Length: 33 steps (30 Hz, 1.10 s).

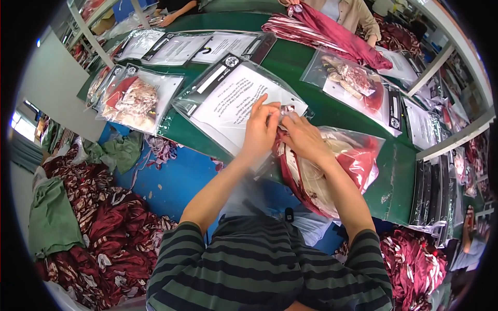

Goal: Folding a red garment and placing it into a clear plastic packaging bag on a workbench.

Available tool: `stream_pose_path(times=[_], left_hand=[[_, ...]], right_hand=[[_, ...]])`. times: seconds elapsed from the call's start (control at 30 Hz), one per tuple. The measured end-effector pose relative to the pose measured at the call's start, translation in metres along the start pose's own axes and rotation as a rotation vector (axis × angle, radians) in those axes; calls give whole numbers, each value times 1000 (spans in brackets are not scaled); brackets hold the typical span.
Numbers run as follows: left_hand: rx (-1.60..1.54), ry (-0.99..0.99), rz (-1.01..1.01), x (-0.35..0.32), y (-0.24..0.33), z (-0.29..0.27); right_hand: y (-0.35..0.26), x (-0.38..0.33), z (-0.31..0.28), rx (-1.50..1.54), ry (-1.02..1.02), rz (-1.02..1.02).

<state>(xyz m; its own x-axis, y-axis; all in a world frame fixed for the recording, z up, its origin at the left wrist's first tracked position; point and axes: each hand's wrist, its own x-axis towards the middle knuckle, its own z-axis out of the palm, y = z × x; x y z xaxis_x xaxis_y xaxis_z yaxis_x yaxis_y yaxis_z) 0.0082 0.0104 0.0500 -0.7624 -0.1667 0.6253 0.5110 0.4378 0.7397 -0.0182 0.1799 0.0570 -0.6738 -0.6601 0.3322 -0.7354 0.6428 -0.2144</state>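
My two hands meet above the green table, over a clear plastic bag with a printed white sheet [220,106] in it. My left hand [263,124] has its fingers bent and partly raised, with the tips beside a small shiny bit of clear plastic and dark red [287,109]. Bent over that same bit, my right hand [302,136] has its fingertips closed on it; its kind is too small to tell. Under my right forearm lies a clear bag holding dark red and cream cloth [358,163], puffed and creased.
Filled clear bags [137,98] lie left, and another [358,88] lies right. Printed sheets in bags [176,49] line the far side. Across the table [397,181], a person's hand [372,40] touches folded dark red cloth [332,33]. Cloth heaps [122,233] cover the floor.
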Motion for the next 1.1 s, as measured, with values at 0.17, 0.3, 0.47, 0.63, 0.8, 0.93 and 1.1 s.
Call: stream_pose_path(times=[0.17, 0.3, 0.47, 0.63, 0.8, 0.93, 1.1], left_hand=[[22, -36, 66, -12, -5, 2], [-16, -2, 103, -15, -19, 2], [41, 10, 141, -25, -30, 5], [40, -177, 224, -16, -32, -24], [263, 204, -369, -31, -99, -104], [137, 158, -591, -61, -98, -92], [41, 290, -629, -71, -97, -86]], right_hand=[[1, 29, 50, -18, -52, 7], [6, 54, 103, 210, 267, -166], [-40, 159, 117, -74, 26, 121], [-21, 219, 149, -112, 138, 219], [-19, 227, 143, 41, 15, 237], [-11, 237, 140, 136, -96, 277], [-5, 238, 134, 361, 2, 220]])
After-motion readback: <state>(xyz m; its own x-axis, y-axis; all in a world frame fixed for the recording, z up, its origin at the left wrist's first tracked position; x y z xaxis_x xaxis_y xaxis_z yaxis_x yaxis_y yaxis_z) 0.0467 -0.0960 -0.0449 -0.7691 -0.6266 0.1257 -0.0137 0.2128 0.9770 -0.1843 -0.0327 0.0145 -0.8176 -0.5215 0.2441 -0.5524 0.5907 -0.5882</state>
